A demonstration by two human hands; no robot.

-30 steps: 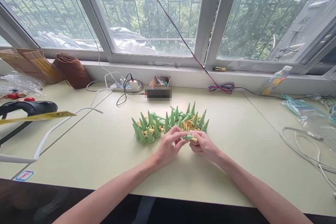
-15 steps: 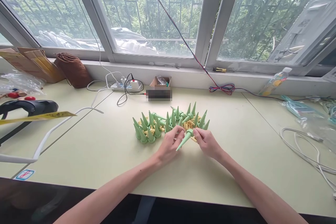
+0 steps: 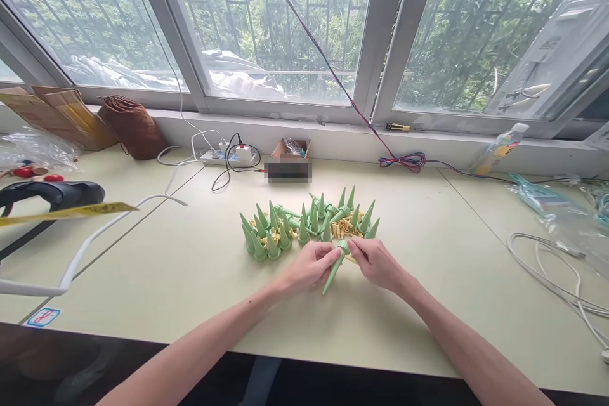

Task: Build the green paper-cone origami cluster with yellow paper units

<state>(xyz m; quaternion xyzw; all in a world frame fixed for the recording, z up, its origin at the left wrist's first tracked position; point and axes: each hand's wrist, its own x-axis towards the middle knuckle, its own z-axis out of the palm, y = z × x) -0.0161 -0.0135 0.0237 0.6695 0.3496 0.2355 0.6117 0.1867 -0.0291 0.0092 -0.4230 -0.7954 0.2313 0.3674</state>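
A green plastic spike [image 3: 332,275] is held between my hands, tilted so that its point is down toward me. My left hand [image 3: 310,264] is closed on it, thumb and fingers at its upper shaft. My right hand [image 3: 378,261] pinches the wide collar end, and a pale yellow piece [image 3: 351,259] shows just under its fingers. Beyond my hands, several green spikes [image 3: 259,247] stand point up around small yellow pieces [image 3: 341,228]. Others lie on their sides at the back of the group.
The pale table [image 3: 190,292] has a power strip [image 3: 214,157] and a small cardboard box [image 3: 291,148] along its back. A black headset [image 3: 52,196] and a white cable lie left. Coiled cables [image 3: 547,260] and a bottle [image 3: 499,149] are at right.
The spike has swung from lying nearly level, half hidden in my fingers, to pointing down toward me. My left hand has moved slightly nearer and closed on its shaft.
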